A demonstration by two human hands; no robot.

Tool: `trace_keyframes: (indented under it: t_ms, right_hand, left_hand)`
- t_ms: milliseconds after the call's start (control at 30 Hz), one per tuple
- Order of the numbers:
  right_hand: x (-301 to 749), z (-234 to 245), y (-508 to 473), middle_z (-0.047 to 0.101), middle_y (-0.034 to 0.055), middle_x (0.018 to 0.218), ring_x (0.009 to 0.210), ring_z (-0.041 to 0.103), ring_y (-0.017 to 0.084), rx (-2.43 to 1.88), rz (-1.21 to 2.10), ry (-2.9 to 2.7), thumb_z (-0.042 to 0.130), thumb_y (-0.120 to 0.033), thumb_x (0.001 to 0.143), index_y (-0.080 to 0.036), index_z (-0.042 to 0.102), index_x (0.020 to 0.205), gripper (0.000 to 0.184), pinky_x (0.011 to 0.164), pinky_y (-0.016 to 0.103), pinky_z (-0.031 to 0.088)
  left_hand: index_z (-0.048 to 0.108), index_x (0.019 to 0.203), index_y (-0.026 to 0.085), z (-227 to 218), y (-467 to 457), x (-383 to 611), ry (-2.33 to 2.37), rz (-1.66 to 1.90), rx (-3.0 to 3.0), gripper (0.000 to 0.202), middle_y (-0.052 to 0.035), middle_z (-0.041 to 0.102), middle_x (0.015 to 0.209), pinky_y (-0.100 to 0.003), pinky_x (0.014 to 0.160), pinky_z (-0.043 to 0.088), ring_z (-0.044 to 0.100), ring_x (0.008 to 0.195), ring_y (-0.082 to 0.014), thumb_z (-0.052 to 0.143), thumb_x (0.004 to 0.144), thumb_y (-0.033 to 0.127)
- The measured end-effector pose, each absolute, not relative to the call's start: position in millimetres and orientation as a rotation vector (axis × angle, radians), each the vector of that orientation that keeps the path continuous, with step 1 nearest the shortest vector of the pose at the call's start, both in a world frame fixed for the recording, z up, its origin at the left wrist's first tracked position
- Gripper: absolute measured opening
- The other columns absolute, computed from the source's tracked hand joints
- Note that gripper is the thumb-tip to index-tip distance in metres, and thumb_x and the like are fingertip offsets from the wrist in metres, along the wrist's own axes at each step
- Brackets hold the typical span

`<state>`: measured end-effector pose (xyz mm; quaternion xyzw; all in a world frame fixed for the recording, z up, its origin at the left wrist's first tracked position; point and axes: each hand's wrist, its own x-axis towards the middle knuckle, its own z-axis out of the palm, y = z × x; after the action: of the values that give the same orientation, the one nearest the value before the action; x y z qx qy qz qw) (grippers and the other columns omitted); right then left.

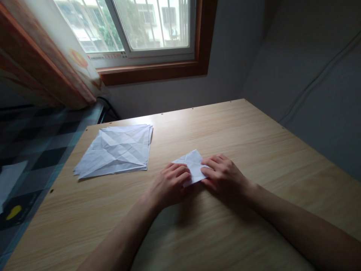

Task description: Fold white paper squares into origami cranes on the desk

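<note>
Two bare forearms (293,222) of mine reach in over the near part of a pale, wood-grained tabletop (239,241), their shadows falling on the wood. The fingers of my left hand (172,184) are curled narrow, holding down the left side of a small, folded white paper (195,165). Those of my right hand (225,175) are bunched close together on its right side, also holding it. The folded piece lies between my hands around the middle of the table, one corner pointing away from me.

To my right, wood grain stretches from my knuckles to the slanting right edge, giving that elbow sideways room. To my left, a narrower strip of wood separates my hand from a loose stack of creased white paper sheets (124,150), whose corners fan unevenly near the left edge. Beyond that edge spreads a dark, blue-grey checked cloth (42,139), with a white sheet (11,178) and a yellow patch (13,213) on it.

More wood runs past the folded paper to the far edge, dotted with small dark holes (162,113). Behind rise a grey wall (225,56), a pale hanging cable (316,79) at right, an orange-and-cream flowered curtain (53,56) at left, and a brown-framed window (158,26) letting in daylight.
</note>
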<state>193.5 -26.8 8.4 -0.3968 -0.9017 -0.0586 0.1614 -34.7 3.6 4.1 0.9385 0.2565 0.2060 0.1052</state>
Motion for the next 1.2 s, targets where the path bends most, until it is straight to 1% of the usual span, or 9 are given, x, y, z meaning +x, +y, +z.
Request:
trace_keyframes:
  t_ms: [100, 233, 367, 600, 700, 800, 933, 1067, 1200]
  right_hand:
    - [192.6, 3.9, -27.0, 0.067, 0.0073, 0.083, 0.076, 0.057, 0.02, -1.118, -0.102, -2.569, 0.053, -0.02, 0.09, -0.017, 0.062, 0.072, 0.019, 0.071, 0.032, 0.041]
    - [189.7, -1.5, -27.5, 0.063, 0.0048, 0.079, 0.072, 0.057, 0.017, -1.282, 0.048, -2.493, 0.048, -0.024, 0.095, -0.017, 0.06, 0.075, 0.024, 0.066, 0.028, 0.038]
    - [185.6, -3.6, -26.7, 0.063, 0.005, 0.083, 0.078, 0.058, 0.018, -1.456, 0.085, -2.42, 0.046, -0.029, 0.097, -0.017, 0.059, 0.078, 0.026, 0.068, 0.028, 0.038]
    - [181.3, -1.8, -24.8, 0.063, 0.0059, 0.083, 0.078, 0.058, 0.019, -1.543, 0.006, -2.46, 0.05, -0.028, 0.096, -0.017, 0.059, 0.081, 0.021, 0.067, 0.029, 0.037]
    - [181.8, -2.0, -24.7, 0.063, 0.0065, 0.084, 0.079, 0.057, 0.02, -1.489, -0.07, -2.452, 0.052, -0.024, 0.095, -0.017, 0.06, 0.082, 0.017, 0.068, 0.029, 0.038]
    - [183.1, -2.5, -23.8, 0.065, 0.0079, 0.091, 0.084, 0.056, 0.021, -1.232, -0.171, -2.529, 0.052, -0.014, 0.093, -0.016, 0.062, 0.087, 0.012, 0.073, 0.031, 0.04]
    - [185.7, -2.0, -23.6, 0.067, 0.0082, 0.096, 0.085, 0.057, 0.018, -0.837, -0.205, -2.674, 0.047, -0.01, 0.094, -0.015, 0.064, 0.095, 0.017, 0.073, 0.03, 0.041]
    - [186.3, 3.4, -29.6, 0.067, 0.0079, 0.086, 0.075, 0.057, 0.018, -0.9, -0.237, -2.736, 0.047, -0.004, 0.09, -0.014, 0.064, 0.085, 0.021, 0.064, 0.03, 0.04]
    - [178.5, 12.5, -42.8, 0.063, 0.0066, 0.067, 0.058, 0.053, 0.018, -1.059, -0.372, -2.748, 0.049, 0.004, 0.076, -0.016, 0.058, 0.064, 0.025, 0.051, 0.031, 0.032]
  left_hand:
    - [0.059, 0.076, 0.02, 0.8, 6.1, -37.1, 0.737, 0.699, 2.736, 0.015, -0.0044, 0.069, 0.089, -0.032, 0.082, 0.047, 0.064, 0.092, -0.0184, 0.052, 0.089, 0.02]
    - [0.058, 0.069, 0.019, -1.8, 9.0, -37.8, 0.911, 0.776, 2.695, 0.025, -0.0043, 0.066, 0.08, -0.031, 0.073, 0.047, 0.059, 0.078, -0.0168, 0.054, 0.092, 0.027]
    - [0.056, 0.064, 0.018, -0.1, 9.4, -36.4, 1.186, 0.73, 2.734, 0.031, -0.0056, 0.062, 0.08, -0.035, 0.072, 0.046, 0.054, 0.078, -0.0199, 0.057, 0.091, 0.034]
    - [0.063, 0.081, 0.018, 0.2, 6.6, -33.7, 1.432, 0.658, 2.848, 0.019, -0.0079, 0.064, 0.092, -0.038, 0.076, 0.044, 0.054, 0.088, -0.0241, 0.058, 0.09, 0.033]
    - [0.063, 0.094, 0.019, 1.7, 5.4, -34.1, 1.182, 0.702, 2.996, 0.012, -0.0075, 0.065, 0.101, -0.036, 0.079, 0.043, 0.055, 0.092, -0.0223, 0.052, 0.094, 0.024]
    - [0.063, 0.092, 0.019, 4.7, 4.4, -34.6, 0.76, 0.563, 3.123, 0.017, -0.0045, 0.067, 0.093, -0.033, 0.078, 0.044, 0.058, 0.086, -0.0182, 0.047, 0.095, 0.016]
    - [0.063, 0.089, 0.016, 7.3, 2.0, -34.9, 0.653, 0.489, 3.157, 0.015, -0.0051, 0.067, 0.084, -0.032, 0.077, 0.047, 0.062, 0.081, -0.0178, 0.048, 0.091, 0.011]
    - [0.065, 0.091, 0.015, 9.9, -1.7, -33.8, 0.679, 0.55, 3.133, 0.017, -0.0052, 0.069, 0.085, -0.037, 0.09, 0.047, 0.065, 0.082, -0.0177, 0.049, 0.084, 0.012]
    - [0.067, 0.083, 0.017, 14.1, -3.5, -32.3, 0.831, 0.569, 3.122, 0.019, -0.0045, 0.071, 0.085, -0.043, 0.097, 0.044, 0.066, 0.088, -0.0202, 0.05, 0.09, 0.023]
